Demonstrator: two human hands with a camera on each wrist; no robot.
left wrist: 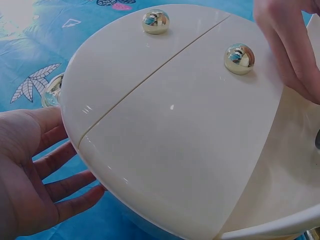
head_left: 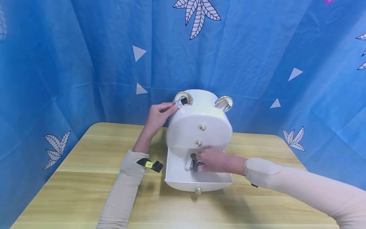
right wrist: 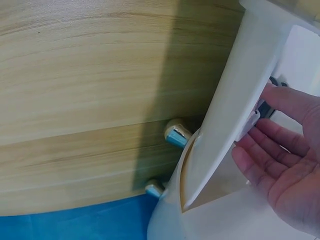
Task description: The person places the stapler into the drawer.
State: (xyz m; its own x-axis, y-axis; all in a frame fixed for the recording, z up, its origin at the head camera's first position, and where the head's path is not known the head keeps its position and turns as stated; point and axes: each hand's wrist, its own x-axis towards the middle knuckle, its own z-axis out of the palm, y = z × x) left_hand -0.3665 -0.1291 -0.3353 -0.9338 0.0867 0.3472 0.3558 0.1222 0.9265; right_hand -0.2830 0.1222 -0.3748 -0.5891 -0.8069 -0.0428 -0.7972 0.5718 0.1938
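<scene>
A white, rounded desktop drawer box with shiny gold ears and ball knobs stands on the table. Its bottom drawer is pulled out toward me. My left hand rests at the box's upper left, thumb by the left ear. In the left wrist view, that hand's fingers lie fairly straight along the box's side. My right hand reaches into the open drawer. Between its thumb and fingers it pinches a small dark-and-white object, partly hidden by the hand; I cannot tell its kind.
Two closed drawer fronts with gold knobs sit above the open drawer. Small gold feet show under the box in the right wrist view. A blue patterned curtain hangs behind and beside the wooden table.
</scene>
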